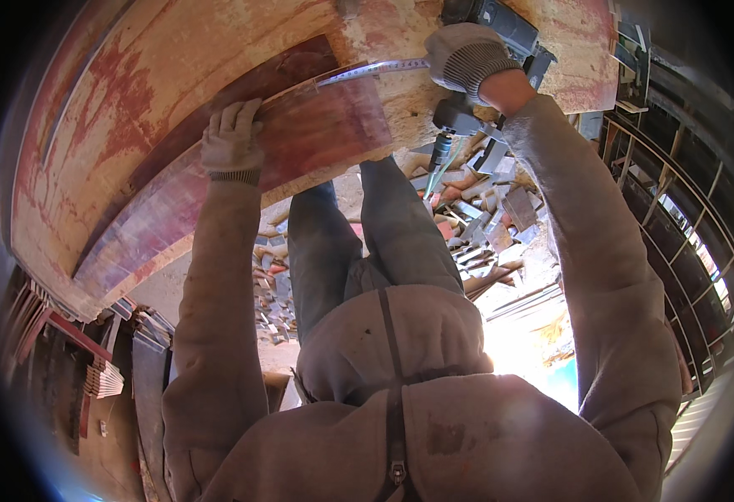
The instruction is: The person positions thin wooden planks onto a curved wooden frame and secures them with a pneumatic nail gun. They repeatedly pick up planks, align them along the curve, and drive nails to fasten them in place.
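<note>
My left hand (233, 144), in a pale knitted glove, lies with its fingers stretched flat on a long reddish plywood strip (325, 134). Closed around the end of a tape measure (371, 69), my gloved right hand (466, 60) is to the right of the strip; the tape's case is hidden in the glove. The white blade runs left from the hand and reaches over the strip's right end. A darker reddish board (279, 77) lies just behind the strip. Close beside my right hand is a dark power tool (505, 25), partly covered by the hand and wrist.
The strip lies on a large worn worktable (400, 25) with red stains. Offcuts (488, 217) litter the ground below its near edge. Stacked boards (36, 322) stand at lower left. A metal rack (677, 192) rises on the right. A green cord (438, 177) hangs near the tool.
</note>
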